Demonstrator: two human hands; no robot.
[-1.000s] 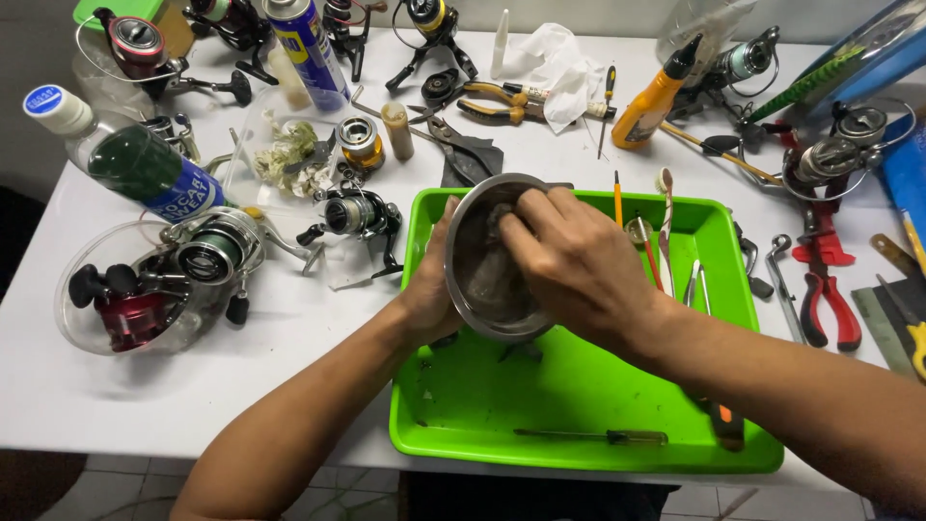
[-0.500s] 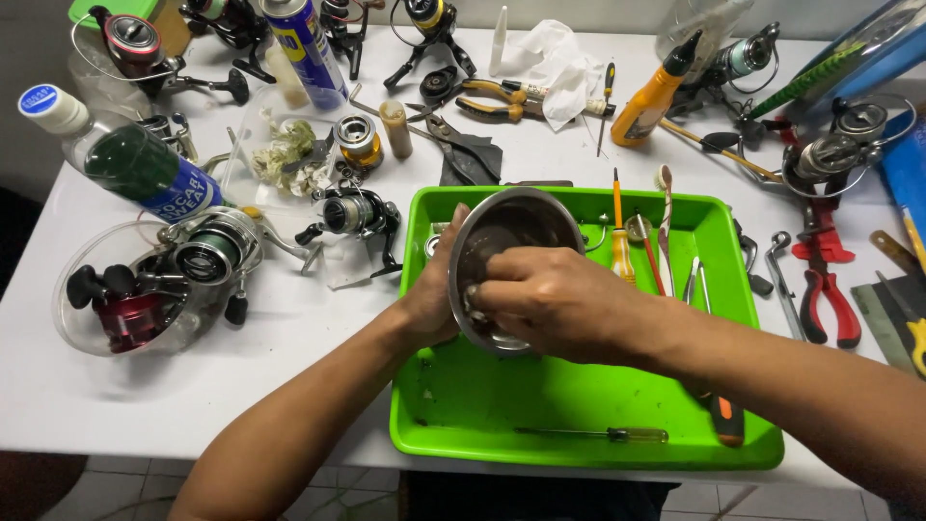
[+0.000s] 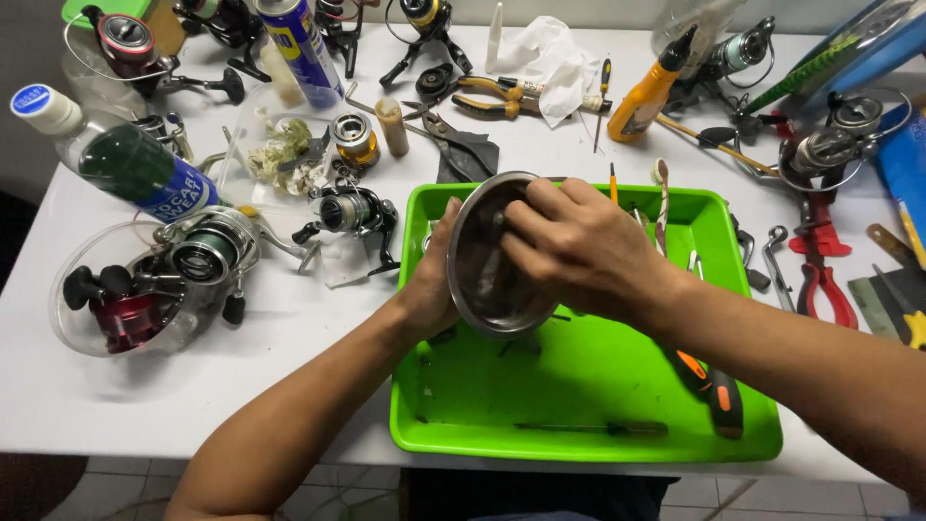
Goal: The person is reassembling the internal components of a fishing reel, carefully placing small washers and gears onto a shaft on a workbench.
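A small steel bowl is tilted on its side above the bright green tray. My left hand grips the bowl's outer wall from the left. My right hand reaches into the bowl's mouth, fingers curled inside against its inner wall. What the fingers hold inside the bowl is hidden. Small tools, among them a thin orange-handled pick and a brush, lie at the tray's far side.
Several fishing reels lie on the white table to the left and along the back. A plastic bottle, spray can, orange bottle, white cloth, pliers and an orange-black screwdriver surround the tray.
My right hand has shifted around inside the bowl, moving lower and then back up across its mouth. The bowl stays tilted in my left hand over the tray.
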